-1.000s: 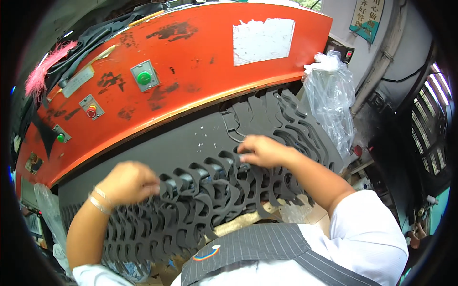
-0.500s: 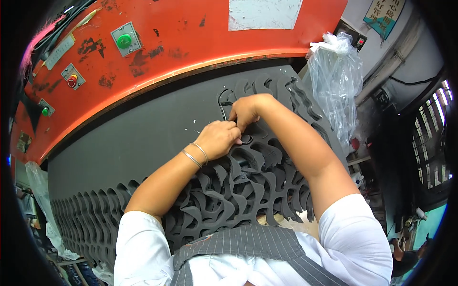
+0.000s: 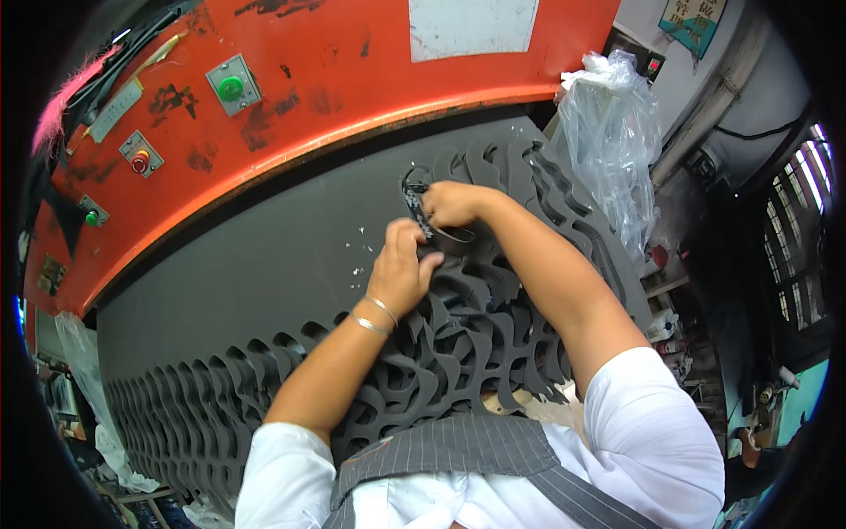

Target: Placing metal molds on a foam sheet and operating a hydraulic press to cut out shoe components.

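My right hand point(image 3: 449, 204) is closed on a dark, narrow curved cutting die point(image 3: 416, 204), whose rim has pale bits stuck to it. The die appears tilted up off the dark grey foam sheet point(image 3: 264, 264). Just nearer and to the left, my left hand point(image 3: 399, 269) has its thumb and fingers apart, the fingertips close to the die's near end. Whether they touch it I cannot tell. Beneath and around my hands the foam is cut into wavy strips with curved holes point(image 3: 458, 326). Part of the die is hidden behind my right fingers.
An orange machine beam point(image 3: 317, 70) with green buttons point(image 3: 231, 87) and a red button point(image 3: 139, 162) spans the far side. Clear plastic bags point(image 3: 608, 132) hang at the right. Small white scraps point(image 3: 357, 256) lie on the foam. Cut holes run along its near left edge point(image 3: 194, 397).
The die has come up and tilted, showing more of its rim. My left hand has loosened and spread its thumb away from its fingers. More white scraps show on the foam.
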### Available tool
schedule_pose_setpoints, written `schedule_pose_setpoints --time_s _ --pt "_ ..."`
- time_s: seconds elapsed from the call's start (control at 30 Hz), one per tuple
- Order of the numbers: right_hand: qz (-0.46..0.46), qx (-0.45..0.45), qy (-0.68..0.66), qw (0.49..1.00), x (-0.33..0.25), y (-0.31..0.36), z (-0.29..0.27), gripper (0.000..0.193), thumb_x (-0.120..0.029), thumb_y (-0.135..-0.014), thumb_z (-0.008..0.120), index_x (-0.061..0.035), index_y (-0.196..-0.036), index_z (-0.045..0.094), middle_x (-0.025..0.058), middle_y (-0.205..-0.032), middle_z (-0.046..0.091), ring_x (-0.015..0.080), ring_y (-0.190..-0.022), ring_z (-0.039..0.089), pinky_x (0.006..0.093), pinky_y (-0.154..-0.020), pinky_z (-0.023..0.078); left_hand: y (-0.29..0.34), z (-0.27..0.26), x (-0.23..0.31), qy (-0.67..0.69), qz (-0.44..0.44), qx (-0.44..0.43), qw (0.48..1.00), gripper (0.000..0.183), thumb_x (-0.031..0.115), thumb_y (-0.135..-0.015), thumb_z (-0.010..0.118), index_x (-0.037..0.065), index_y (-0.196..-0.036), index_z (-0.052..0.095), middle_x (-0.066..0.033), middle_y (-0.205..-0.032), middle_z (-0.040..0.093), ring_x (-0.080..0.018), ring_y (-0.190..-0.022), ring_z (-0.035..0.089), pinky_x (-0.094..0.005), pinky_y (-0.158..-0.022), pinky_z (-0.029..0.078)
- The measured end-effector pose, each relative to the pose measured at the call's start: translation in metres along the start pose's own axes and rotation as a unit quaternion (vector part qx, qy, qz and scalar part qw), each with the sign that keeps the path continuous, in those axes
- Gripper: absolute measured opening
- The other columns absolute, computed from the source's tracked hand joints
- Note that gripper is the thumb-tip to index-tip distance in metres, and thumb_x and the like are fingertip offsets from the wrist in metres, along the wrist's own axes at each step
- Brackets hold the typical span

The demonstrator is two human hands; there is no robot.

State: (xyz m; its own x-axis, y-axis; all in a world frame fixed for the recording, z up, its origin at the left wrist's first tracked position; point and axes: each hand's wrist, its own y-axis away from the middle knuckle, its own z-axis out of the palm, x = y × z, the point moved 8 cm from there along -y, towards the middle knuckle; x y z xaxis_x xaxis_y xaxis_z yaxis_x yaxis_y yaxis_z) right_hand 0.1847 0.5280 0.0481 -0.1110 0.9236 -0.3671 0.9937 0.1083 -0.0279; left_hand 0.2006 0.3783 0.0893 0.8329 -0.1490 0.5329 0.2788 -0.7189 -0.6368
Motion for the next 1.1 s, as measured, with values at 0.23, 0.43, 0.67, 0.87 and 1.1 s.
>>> schedule_pose_setpoints --time_s 0.23,0.43,0.67,0.87,1.1 --pt "-0.026 0.271 -0.501 0.822 -0.036 0.061 -0.111 0.021 -0.018 -0.077 0.078 -0.0079 -0.067 0.063 -0.0027 -0.065 0.059 0.004 -0.06 0.055 0.0213 -0.054 0.043 0.002 0.015 -0.022 -0.114 -0.02 -0.235 0.965 0.02 0.019 -0.087 0.063 0.004 -0.099 0.064 -0.0175 -0.107 0.064 -0.0346 -0.116 0.055 -0.0421 -0.095 0.044" --pt "0.122 0.063 -0.032 0.99 -0.109 -0.01 -0.057 0.026 -0.029 -0.07 0.072 -0.0047 -0.077 0.069 0.0139 -0.076 0.068 0.0304 -0.068 0.063 0.0404 -0.063 0.049 -0.004 -0.084 -0.108 0.053 -0.227 0.122 0.965 0.034 0.028 -0.1 0.049 0.0 -0.118 0.057 -0.0154 -0.112 0.066 -0.0202 -0.102 0.064 -0.0294 -0.086 0.049" --pt "-0.039 0.145 -0.131 0.98 -0.08 0.016 -0.014 0.062 -0.04 -0.073 0.075 -0.008 -0.122 0.056 0.0153 -0.134 0.047 0.0342 -0.11 0.057 0.0408 -0.09 0.048 0.016 -0.049 -0.091 -0.122 -0.184 -0.12 0.968 0.063 0.045 -0.098 0.044 0.0 -0.141 0.041 -0.0186 -0.139 0.049 -0.0285 -0.136 0.039 -0.0436 -0.115 0.018" --pt "0.05 0.196 -0.058 0.978 -0.082 0.06 0.02 0.091 -0.046 -0.067 0.079 -0.0018 -0.138 0.043 0.0188 -0.129 0.054 0.0343 -0.129 0.042 0.0438 -0.107 0.031 0.011 -0.041 -0.087 -0.183 -0.157 -0.184 0.953 0.071 0.043 -0.094 0.052 0.001 -0.146 0.032 -0.0164 -0.148 0.04 -0.0263 -0.141 0.032 -0.044 -0.116 0.014" --pt "0.025 0.213 -0.032 0.976 -0.076 0.052 0.019 0.064 -0.043 -0.066 0.078 -0.0138 -0.122 0.063 0.0053 -0.134 0.056 0.0269 -0.13 0.044 0.0456 -0.109 0.029 0.001 -0.036 -0.097 -0.16 -0.157 -0.214 0.951 0.075 0.045 -0.092 0.05 0.0 -0.148 0.028 -0.0175 -0.148 0.039 -0.0284 -0.142 0.029 -0.0459 -0.116 0.009"
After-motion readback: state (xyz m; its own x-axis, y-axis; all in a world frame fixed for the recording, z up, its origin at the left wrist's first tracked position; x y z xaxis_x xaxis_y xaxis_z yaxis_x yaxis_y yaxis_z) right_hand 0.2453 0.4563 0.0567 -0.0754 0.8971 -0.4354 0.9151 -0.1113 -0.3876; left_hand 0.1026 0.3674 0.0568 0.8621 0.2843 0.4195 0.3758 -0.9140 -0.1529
